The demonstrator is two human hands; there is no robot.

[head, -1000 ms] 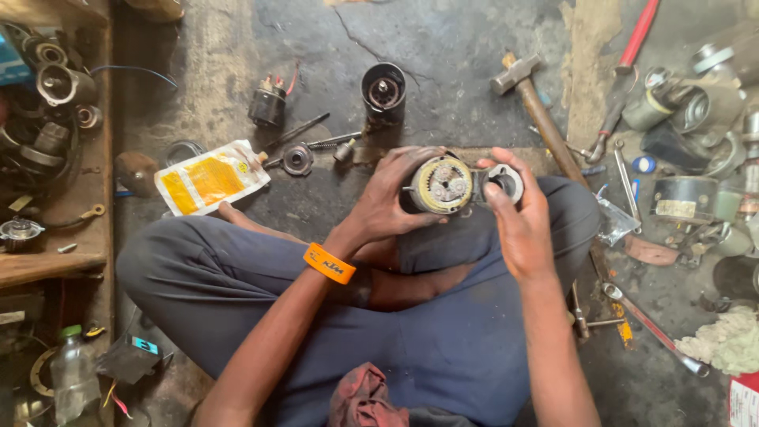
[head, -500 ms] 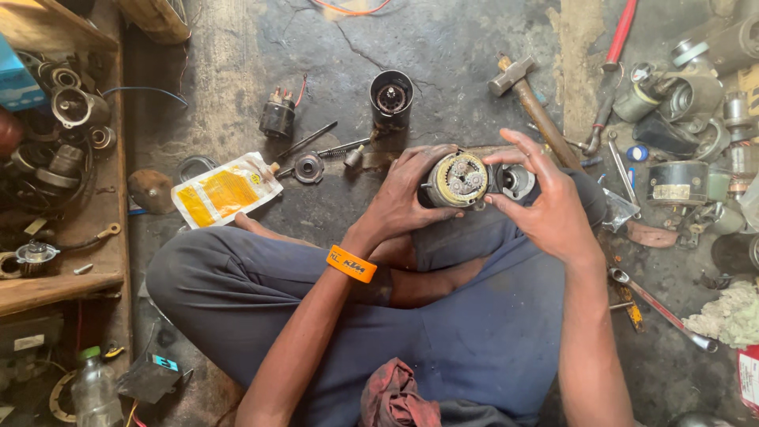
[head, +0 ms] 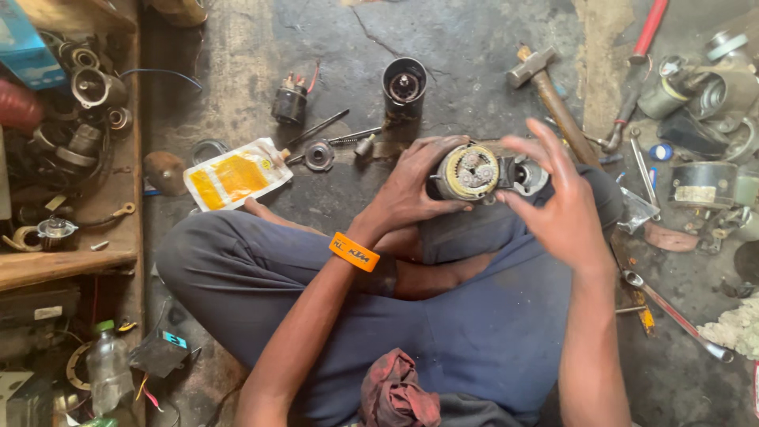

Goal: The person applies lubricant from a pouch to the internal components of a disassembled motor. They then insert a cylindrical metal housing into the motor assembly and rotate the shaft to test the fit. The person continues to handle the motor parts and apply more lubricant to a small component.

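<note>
Head view looks straight down at my crossed legs in blue trousers (head: 490,332), and I see my left hand (head: 411,186) wrapped around a round motor assembly (head: 470,172), fingers curled and pressed against its dark body from the near and left sides. Its open end faces up at me, showing a yellowish ring with small gears inside. My right hand (head: 557,209) sits just to the right of that part, fingers spread and loosely bent, the fingertips (head: 514,144) arched over a grey metal piece (head: 531,175) joined to the assembly; whether they actually press on it I cannot tell. An orange wristband (head: 354,252) circles my left wrist.

Beyond my left fingers, on the concrete floor (head: 474,47), stands a dark cylindrical housing (head: 404,85), with a small solenoid (head: 289,100) further left of it and a washer-like disc (head: 319,155), a bolt and a thin rod between them. A yellow and white pouch (head: 237,174) lies well left of the left hand. Past my right fingertips a hammer (head: 549,95) lies slanted, and a red-handled tool (head: 640,55) beyond it. A spanner (head: 672,312) lies right of my right forearm. A red rag (head: 399,391) rests in my lap.
</note>
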